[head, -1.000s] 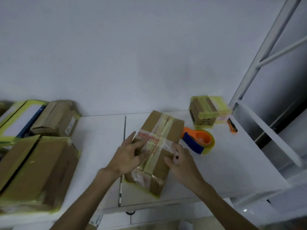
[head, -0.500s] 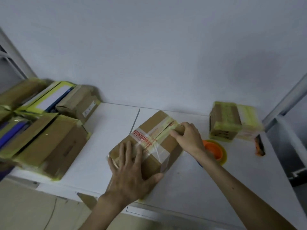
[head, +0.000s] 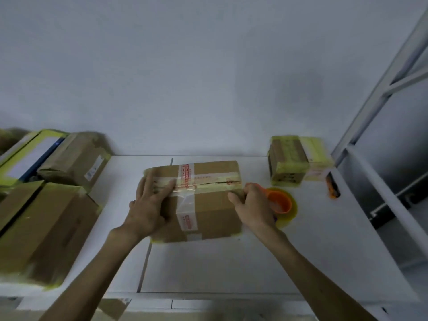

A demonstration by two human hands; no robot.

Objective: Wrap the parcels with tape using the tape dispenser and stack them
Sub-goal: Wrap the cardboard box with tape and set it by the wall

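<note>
A brown cardboard parcel (head: 208, 205) with clear and red-printed tape across it lies square on the white table (head: 231, 262). My left hand (head: 148, 202) lies over its left end, fingers straight on the taped seam and thumb down the front face. My right hand (head: 252, 205) grips the parcel's right edge, fingers curled round the corner. Right behind that hand sits the orange tape dispenser (head: 280, 202) with its yellowish roll, partly hidden. A small yellow-taped parcel (head: 291, 161) stands at the back right.
Several taped cardboard parcels (head: 46, 228) are stacked along the table's left side, with more behind (head: 71, 158). An orange cutter (head: 332, 187) lies beside the small parcel. A white metal shelf frame (head: 370, 126) rises on the right. The wall is close behind.
The parcel has been turned from a diagonal to lie square with the table edge. My left hand moved from its near corner to its left end; my right hand slid to the right edge.
</note>
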